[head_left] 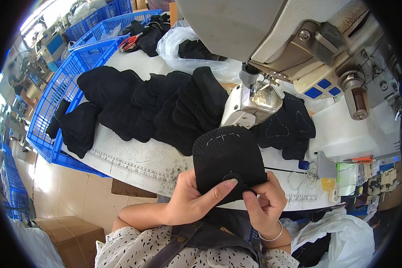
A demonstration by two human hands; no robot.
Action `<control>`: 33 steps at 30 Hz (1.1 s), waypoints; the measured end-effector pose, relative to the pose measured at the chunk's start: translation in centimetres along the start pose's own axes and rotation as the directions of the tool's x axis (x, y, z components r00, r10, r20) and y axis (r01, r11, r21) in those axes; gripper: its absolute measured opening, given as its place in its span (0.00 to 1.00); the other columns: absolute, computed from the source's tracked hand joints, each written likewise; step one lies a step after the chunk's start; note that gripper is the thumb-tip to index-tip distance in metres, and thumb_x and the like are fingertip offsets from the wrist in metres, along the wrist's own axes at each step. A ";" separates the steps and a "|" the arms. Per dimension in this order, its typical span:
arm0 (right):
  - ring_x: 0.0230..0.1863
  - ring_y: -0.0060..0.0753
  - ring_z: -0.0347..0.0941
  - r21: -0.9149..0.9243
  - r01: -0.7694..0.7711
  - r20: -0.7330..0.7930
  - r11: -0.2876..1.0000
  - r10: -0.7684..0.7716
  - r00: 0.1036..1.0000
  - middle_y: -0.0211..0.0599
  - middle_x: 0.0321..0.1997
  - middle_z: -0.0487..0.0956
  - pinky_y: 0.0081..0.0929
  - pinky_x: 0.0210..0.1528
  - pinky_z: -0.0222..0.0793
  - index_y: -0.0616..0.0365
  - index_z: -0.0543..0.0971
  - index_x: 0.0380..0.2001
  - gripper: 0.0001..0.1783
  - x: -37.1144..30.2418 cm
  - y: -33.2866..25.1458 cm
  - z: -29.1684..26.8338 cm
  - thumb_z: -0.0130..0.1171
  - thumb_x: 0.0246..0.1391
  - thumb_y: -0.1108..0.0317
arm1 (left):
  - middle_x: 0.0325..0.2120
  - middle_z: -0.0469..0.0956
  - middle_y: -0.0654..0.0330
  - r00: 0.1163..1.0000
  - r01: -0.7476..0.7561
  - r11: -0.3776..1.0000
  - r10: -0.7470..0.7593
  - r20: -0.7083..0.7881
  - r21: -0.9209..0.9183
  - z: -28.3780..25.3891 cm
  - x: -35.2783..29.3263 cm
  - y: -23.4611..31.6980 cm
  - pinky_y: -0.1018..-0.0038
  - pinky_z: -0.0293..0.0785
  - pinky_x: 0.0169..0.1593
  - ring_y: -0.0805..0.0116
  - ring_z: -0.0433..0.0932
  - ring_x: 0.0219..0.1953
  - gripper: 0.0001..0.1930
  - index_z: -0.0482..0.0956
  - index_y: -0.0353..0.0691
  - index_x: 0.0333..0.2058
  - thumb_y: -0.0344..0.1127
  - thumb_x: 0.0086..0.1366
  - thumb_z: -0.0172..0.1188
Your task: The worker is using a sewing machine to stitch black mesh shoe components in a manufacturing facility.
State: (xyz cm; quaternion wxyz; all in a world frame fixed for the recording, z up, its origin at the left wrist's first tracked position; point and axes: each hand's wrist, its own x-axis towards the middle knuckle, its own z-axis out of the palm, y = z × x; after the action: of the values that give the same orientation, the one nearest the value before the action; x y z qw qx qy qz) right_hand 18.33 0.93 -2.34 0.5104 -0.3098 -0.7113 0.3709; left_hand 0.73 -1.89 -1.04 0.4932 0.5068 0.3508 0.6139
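In front of me I hold up a black fabric piece [228,154], rounded at the top, with short white marks along its upper edge. My left hand [194,201] is closed on its lower left side, thumb across the front. My right hand [267,203] pinches the lower right corner with thumb and fingertips. Between the two thumbs a small black flap [232,179] lies on the piece. Just beyond the piece stands the sewing machine's post [239,109], with the needle and presser foot area [253,87] above it.
Overlapping black fabric pieces [165,105] spread left of the post; white-marked ones [283,125] lie right. Blue baskets [60,107] border the table's left. Red-handled scissors [130,43] and a plastic bag [174,44] lie behind. The machine head [236,27] overhangs. White bag [344,241] lower right.
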 end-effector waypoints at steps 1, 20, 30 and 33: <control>0.26 0.25 0.67 -0.007 0.008 0.003 1.000 -0.008 1.000 0.41 0.28 0.73 0.18 0.28 0.59 0.67 0.77 0.24 0.07 0.0 0.0 0.0 0.65 0.46 0.76 | 0.26 0.75 0.68 1.000 0.020 1.000 -0.020 -0.004 -0.017 0.0 0.0 0.0 0.84 0.65 0.29 0.85 0.68 0.28 0.05 0.76 0.31 0.36 0.27 0.66 0.56; 0.27 0.25 0.70 0.029 0.032 -0.053 0.999 -0.030 0.998 0.45 0.35 0.74 0.17 0.29 0.63 0.67 0.75 0.27 0.08 0.1 0.0 -0.2 0.65 0.44 0.79 | 0.35 0.79 0.61 0.982 0.167 0.963 -0.182 -0.056 -0.212 -0.5 0.4 0.9 0.80 0.71 0.40 0.78 0.74 0.36 0.07 0.77 0.31 0.40 0.28 0.66 0.55; 0.28 0.17 0.71 0.354 -0.215 -0.123 0.910 0.273 0.954 0.37 0.32 0.76 0.13 0.33 0.68 0.69 0.77 0.34 0.06 1.0 -1.6 0.7 0.61 0.51 0.79 | 0.35 0.79 0.64 0.988 0.154 0.961 -0.156 0.009 -0.231 -0.6 0.8 1.2 0.82 0.71 0.41 0.80 0.74 0.37 0.07 0.77 0.30 0.40 0.28 0.67 0.54; 0.23 0.16 0.72 0.321 -0.513 0.252 0.796 0.450 0.857 0.33 0.26 0.77 0.12 0.26 0.68 0.70 0.77 0.36 0.08 2.1 -1.8 -1.5 0.60 0.54 0.76 | 0.40 0.77 0.63 0.993 0.116 0.971 -0.114 0.022 -0.209 -0.7 1.3 1.2 0.80 0.71 0.45 0.79 0.73 0.41 0.10 0.74 0.30 0.45 0.28 0.67 0.54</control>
State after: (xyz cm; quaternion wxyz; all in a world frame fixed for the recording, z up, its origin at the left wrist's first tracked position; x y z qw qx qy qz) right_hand 19.08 2.01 0.51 0.3889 -0.3454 -0.5630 0.6423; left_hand -0.24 -0.89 0.31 0.5804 0.4336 0.3103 0.6154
